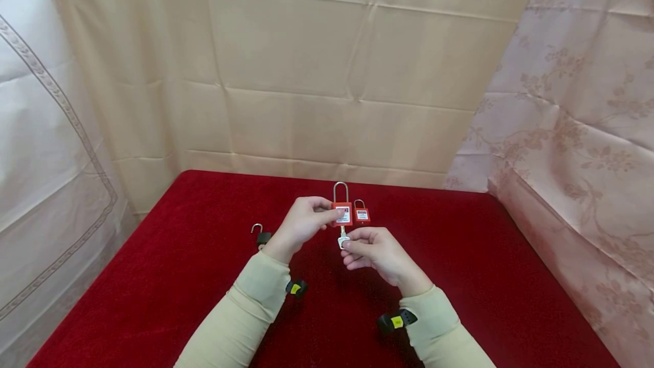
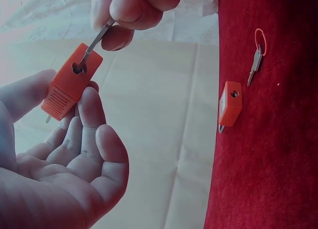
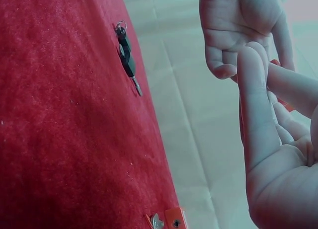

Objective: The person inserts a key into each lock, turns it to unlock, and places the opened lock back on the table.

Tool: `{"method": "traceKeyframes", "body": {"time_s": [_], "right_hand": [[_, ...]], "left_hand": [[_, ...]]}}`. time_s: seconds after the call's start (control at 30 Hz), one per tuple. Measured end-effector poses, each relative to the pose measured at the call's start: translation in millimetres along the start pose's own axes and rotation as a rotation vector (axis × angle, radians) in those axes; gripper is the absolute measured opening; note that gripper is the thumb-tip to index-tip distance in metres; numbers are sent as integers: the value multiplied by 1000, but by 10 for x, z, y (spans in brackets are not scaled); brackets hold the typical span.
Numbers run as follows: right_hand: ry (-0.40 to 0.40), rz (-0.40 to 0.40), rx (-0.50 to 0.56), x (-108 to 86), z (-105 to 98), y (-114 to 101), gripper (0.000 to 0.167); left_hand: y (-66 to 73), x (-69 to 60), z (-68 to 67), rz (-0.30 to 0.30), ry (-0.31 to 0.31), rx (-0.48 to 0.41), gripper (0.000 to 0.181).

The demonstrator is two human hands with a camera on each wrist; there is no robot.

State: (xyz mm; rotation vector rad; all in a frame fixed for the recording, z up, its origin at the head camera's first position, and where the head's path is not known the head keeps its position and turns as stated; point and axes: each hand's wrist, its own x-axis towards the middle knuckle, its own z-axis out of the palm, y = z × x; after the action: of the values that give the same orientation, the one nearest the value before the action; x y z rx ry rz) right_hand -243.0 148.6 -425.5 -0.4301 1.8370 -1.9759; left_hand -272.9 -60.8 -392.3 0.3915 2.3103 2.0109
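Observation:
A red padlock with a white label is pinched between the thumb and fingers of my left hand, above the table. Its tall metal shackle points away from me. My right hand pinches the head of a silver key just below it. In the left wrist view the tip of the key blade is at the keyhole in the padlock's base; how deep it sits I cannot tell. Fingers hide most of the key and padlock in the right wrist view.
A second red padlock lies just right of the held one, with a loose key on a red ring near it. To the left is a black padlock with its shackle open and a key at it. Red cloth covers the table; curtains hang behind.

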Motion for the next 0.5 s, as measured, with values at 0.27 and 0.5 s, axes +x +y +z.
{"method": "traceKeyframes", "body": {"time_s": [0.27,0.5], "right_hand": [[40,-24,-11,5,-6,0,20],[80,-23,-4,5,-5,-2,21]], "left_hand": [[7,-4,-4,-8,6,8,22],[1,-9,-9,7,2,14,21]]}}
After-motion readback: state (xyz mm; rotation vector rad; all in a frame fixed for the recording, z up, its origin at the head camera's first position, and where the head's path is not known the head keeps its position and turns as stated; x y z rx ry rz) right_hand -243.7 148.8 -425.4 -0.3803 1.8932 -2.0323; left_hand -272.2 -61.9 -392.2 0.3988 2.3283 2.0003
